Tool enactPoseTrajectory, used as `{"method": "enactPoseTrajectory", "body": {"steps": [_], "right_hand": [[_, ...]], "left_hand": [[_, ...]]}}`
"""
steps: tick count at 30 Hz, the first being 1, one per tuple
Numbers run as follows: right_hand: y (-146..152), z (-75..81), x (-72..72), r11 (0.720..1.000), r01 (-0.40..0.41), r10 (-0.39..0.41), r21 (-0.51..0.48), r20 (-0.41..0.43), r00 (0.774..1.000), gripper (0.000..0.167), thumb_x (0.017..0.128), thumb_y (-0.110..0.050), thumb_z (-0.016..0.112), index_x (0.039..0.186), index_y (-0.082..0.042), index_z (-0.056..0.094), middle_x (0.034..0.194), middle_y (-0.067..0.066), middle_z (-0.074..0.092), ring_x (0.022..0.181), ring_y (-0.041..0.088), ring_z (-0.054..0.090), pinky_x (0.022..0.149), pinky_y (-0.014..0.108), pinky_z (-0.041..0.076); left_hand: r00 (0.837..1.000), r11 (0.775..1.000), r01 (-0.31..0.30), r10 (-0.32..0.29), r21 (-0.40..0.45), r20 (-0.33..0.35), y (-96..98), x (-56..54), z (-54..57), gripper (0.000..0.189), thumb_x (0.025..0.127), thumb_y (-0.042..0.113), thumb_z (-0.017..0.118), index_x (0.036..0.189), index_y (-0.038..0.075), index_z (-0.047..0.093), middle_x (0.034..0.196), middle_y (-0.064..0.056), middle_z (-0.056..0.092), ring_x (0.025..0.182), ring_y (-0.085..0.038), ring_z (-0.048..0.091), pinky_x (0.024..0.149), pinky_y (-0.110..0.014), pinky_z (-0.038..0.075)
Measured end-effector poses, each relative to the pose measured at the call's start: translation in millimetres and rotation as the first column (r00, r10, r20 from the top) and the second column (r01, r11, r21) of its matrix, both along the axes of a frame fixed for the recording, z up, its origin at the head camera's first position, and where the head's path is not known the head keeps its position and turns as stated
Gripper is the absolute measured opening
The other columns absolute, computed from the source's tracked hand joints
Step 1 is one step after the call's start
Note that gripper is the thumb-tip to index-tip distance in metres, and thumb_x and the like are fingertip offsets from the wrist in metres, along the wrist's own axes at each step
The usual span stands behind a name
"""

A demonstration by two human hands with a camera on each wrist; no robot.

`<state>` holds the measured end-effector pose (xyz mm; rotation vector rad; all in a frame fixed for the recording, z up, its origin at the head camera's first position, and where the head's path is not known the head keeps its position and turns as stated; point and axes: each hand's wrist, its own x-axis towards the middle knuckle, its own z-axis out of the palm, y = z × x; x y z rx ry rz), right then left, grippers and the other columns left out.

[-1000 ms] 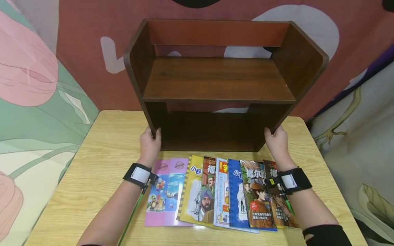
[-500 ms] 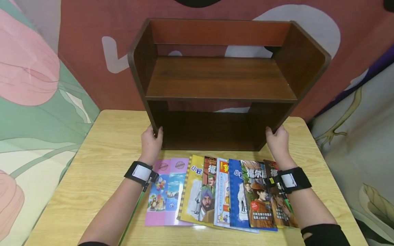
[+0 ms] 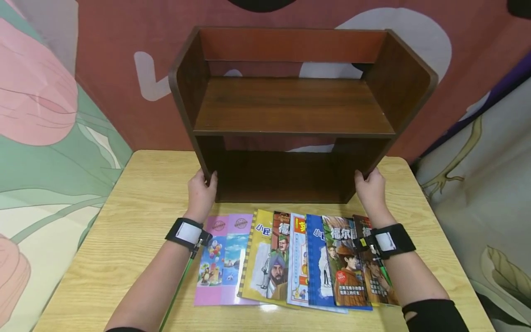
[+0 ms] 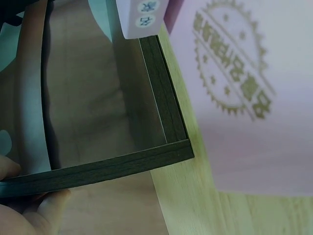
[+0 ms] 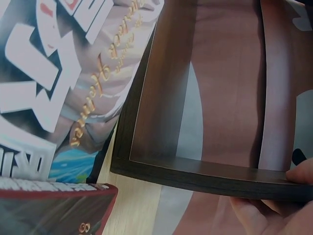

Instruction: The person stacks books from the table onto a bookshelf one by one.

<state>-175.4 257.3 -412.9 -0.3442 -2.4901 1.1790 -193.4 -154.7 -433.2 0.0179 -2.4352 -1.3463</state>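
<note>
A dark brown two-tier wooden bookshelf (image 3: 294, 106) stands upright at the back of the table. My left hand (image 3: 201, 196) grips the lower part of its left side panel, thumb on the inner face and fingers outside. On the opposite panel my right hand (image 3: 371, 193) holds at about the same height. Both wrist views show the panel edge between thumb and fingers, with the left thumb (image 4: 9, 168) and right thumb (image 5: 301, 171) inside the frame. In front of the shelf lies an overlapping row of several books and booklets (image 3: 280, 258), pink ones at the left, comic-style covers at the right.
A light wood table (image 3: 124, 230) bears everything. Behind the shelf hangs a red-brown patterned cloth (image 3: 112, 60), with floral cloth (image 3: 41, 175) at the left and pale cloth (image 3: 489, 184) at the right. The books lie close to the shelf's front edge.
The shelf and both hands keep nearly the same place; the whole head view shifts very slightly. The books have not moved.
</note>
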Motion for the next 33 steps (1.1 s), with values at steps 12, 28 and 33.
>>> {"method": "enactPoseTrajectory", "body": {"steps": [12, 28, 33], "right_hand": [[1.4, -0.2, 3.0, 1.000, -0.026, 0.026, -0.008, 0.023, 0.999, 0.036, 0.098, -0.020, 0.045, 0.120, 0.007, 0.049, 0.110, 0.027, 0.059, 0.094, 0.032, 0.054, 0.078, 0.041, 0.044], [6.7, 10.0, 4.6, 0.995, -0.102, 0.100, 0.014, 0.116, 0.988, 0.046, 0.100, -0.028, 0.043, 0.130, 0.006, 0.042, 0.127, 0.030, 0.052, 0.112, 0.041, 0.053, 0.095, 0.055, 0.044], [7.2, 8.3, 10.9, 0.993, -0.121, 0.119, 0.010, 0.138, 0.983, 0.045, 0.099, -0.025, 0.044, 0.133, 0.006, 0.040, 0.128, 0.030, 0.051, 0.117, 0.043, 0.051, 0.096, 0.056, 0.043]], "left_hand": [[1.000, 1.000, -0.013, 0.013, -0.005, -0.003, 1.6, 2.9, -1.5, 0.023, 0.095, 0.016, 0.055, 0.106, -0.004, 0.061, 0.104, -0.021, 0.067, 0.097, -0.029, 0.065, 0.082, -0.043, 0.056], [0.993, 0.997, 0.071, -0.072, 0.014, 0.095, -4.0, 10.1, 9.2, 0.030, 0.095, 0.013, 0.052, 0.120, -0.004, 0.055, 0.122, -0.023, 0.060, 0.117, -0.033, 0.057, 0.090, -0.043, 0.052], [0.986, 0.992, 0.125, -0.128, 0.032, 0.103, -5.9, 21.8, 8.2, 0.037, 0.094, 0.009, 0.053, 0.129, -0.001, 0.052, 0.130, -0.021, 0.056, 0.125, -0.033, 0.051, 0.091, -0.043, 0.051]]}}
